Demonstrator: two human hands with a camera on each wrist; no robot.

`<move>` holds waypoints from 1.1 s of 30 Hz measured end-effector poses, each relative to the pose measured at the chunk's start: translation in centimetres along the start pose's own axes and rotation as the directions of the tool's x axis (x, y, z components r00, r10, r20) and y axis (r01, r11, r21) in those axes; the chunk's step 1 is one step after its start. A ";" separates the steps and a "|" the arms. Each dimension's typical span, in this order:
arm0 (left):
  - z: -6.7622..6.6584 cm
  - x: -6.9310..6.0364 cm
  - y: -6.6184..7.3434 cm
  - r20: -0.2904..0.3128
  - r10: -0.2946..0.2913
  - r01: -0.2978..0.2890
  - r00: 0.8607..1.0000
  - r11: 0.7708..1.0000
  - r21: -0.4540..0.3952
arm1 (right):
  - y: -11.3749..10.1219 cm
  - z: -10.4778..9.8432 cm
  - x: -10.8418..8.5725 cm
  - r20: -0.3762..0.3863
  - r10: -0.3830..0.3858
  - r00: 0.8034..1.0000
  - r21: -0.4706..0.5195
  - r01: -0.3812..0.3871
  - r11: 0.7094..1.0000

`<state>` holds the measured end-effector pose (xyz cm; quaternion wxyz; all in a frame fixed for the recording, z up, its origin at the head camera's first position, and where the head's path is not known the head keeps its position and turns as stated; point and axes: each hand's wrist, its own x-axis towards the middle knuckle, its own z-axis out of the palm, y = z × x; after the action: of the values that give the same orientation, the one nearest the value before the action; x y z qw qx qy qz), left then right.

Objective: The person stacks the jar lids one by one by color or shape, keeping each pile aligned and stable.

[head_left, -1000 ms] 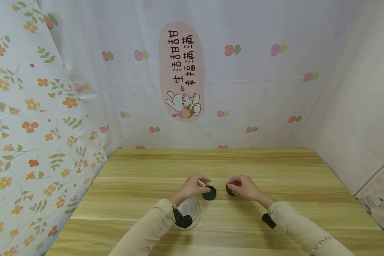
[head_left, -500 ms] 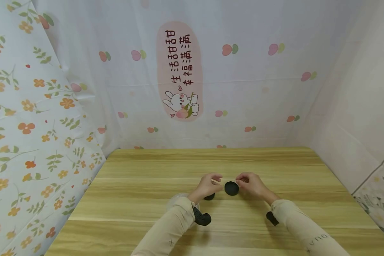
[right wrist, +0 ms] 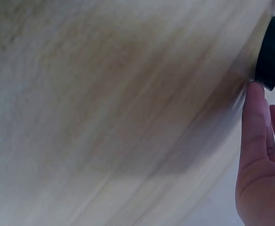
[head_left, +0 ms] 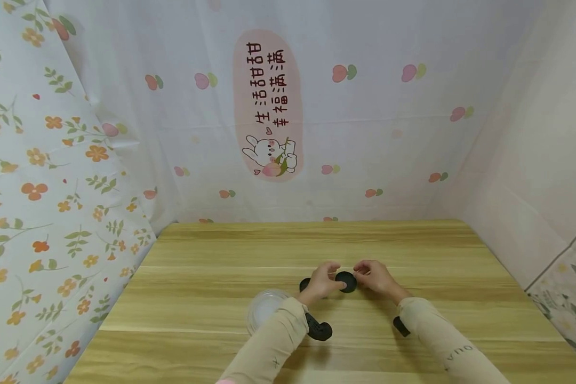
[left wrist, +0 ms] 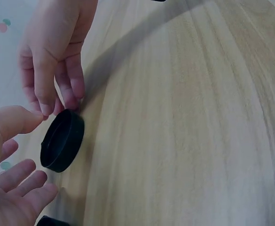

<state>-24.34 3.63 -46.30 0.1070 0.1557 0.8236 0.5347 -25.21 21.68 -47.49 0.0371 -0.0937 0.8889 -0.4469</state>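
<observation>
A black, shallow round lid (head_left: 346, 282) is between my two hands. My right hand (head_left: 376, 277) pinches its right edge with the fingertips; the right wrist view shows one fingertip at the lid's rim (right wrist: 270, 52). From the other side, my left hand (head_left: 322, 281) reaches round the lid's left edge. In the left wrist view its thumb and spread fingers (left wrist: 22, 186) stand just off the lid (left wrist: 62, 141), whose hollow inside shows. Another black round piece (head_left: 304, 284) lies on the table, partly hidden behind my left hand.
A clear round container (head_left: 256, 308) stands near my left forearm, which covers part of it. The wooden table (head_left: 197, 245) meets a patterned cloth backdrop (head_left: 403, 133) at its far edge. Black wrist devices (head_left: 319, 328) hang below both sleeves.
My left hand has left the other black piece and moved right to the lid. The lid, earlier mostly hidden by my right hand, now shows its round face.
</observation>
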 end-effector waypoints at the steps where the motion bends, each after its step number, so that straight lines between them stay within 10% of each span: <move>1: 0.1 0.0 0.0 0.002 0.004 -0.004 1.000 1.000 0.004 | 0.1 0.1 0.0 0.003 0.003 1.000 -0.002 -0.003 1.000; 33: 2.0 0.2 -1.1 -0.080 -0.078 0.078 0.994 0.997 -0.006 | 0.0 0.6 0.0 -0.005 0.030 1.000 -0.076 -0.030 0.997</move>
<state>-23.99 4.95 -48.14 0.0949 0.1015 0.8321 0.5370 -25.10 21.21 -47.83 0.0385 -0.0808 0.9066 -0.4123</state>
